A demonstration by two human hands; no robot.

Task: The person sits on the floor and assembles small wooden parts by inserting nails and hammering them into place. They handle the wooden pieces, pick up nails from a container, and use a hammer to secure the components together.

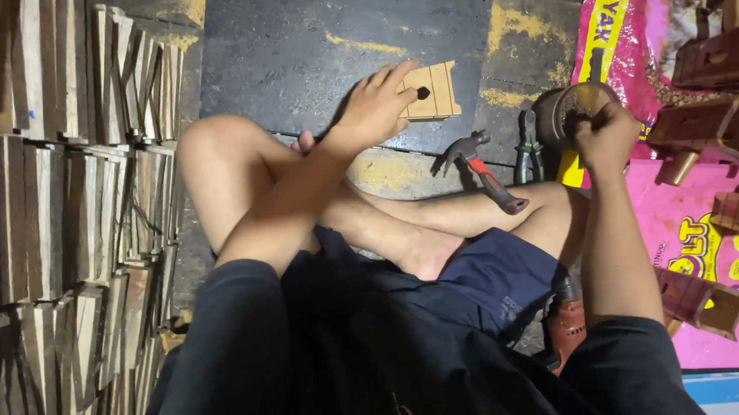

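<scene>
While seated cross-legged on floor (306, 39), left hand (375, 107) rests fingers spread on wooden block (432, 92); right hand (605, 137), grip curled on round tin (564, 109), hammer (481, 169) nr.

wooden block (431, 90): pale, slotted, one round hole | flat on dark floor | round tin (573, 111): upright

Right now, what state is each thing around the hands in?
left hand: resting flat on the block, fingers spread
wooden block: lying flat on the dark mat, round hole facing up
right hand: reaching into the tin
round tin: open, on the floor
hammer: lying loose, untouched
pliers: lying on the floor, handles closed
stacked slats: standing on edge in rows
</scene>
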